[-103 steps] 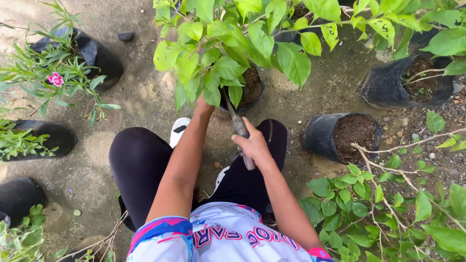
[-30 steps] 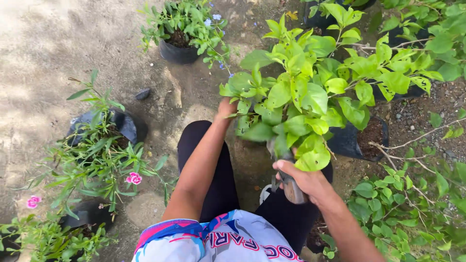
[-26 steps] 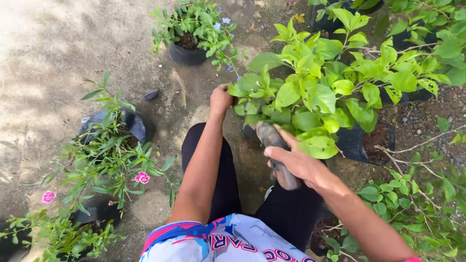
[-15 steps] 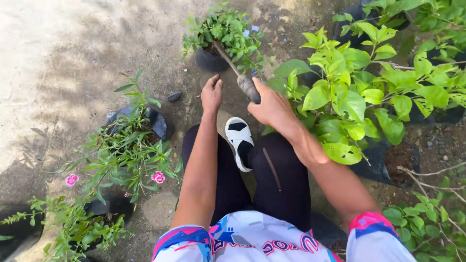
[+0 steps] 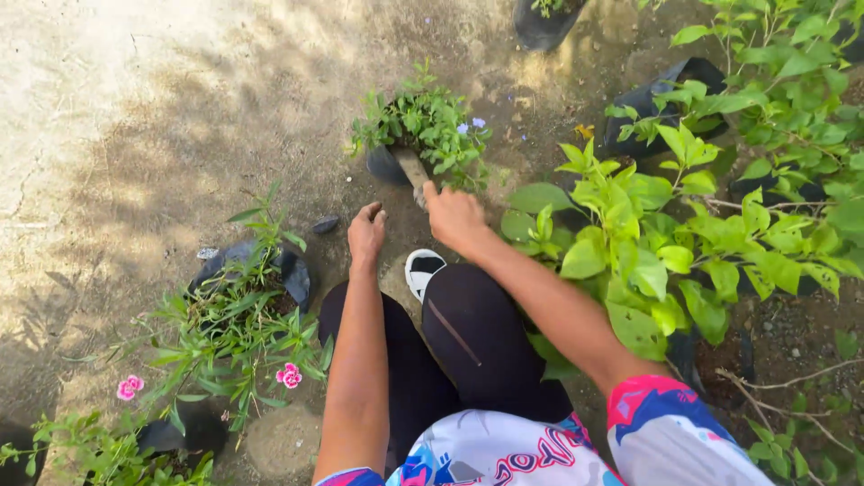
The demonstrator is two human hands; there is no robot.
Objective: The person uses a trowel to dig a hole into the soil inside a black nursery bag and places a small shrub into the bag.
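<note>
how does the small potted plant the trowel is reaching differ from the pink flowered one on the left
The small potted plant is compact with tiny bluish flowers; the pink-flowered plant is taller and spindly, with narrow leaves. The right hand holds the trowel at the small one; nothing touches the other. Both sit in black bags.

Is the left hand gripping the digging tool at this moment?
No; the left hand hangs empty with curled fingers, apart from the digging tool, which only the right hand grips at the small potted plant.

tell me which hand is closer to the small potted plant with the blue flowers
Right. The right hand grips a trowel whose blade reaches the small potted plant, just below its leaves. The left hand hangs empty, lower and to the left, over bare ground.
</note>
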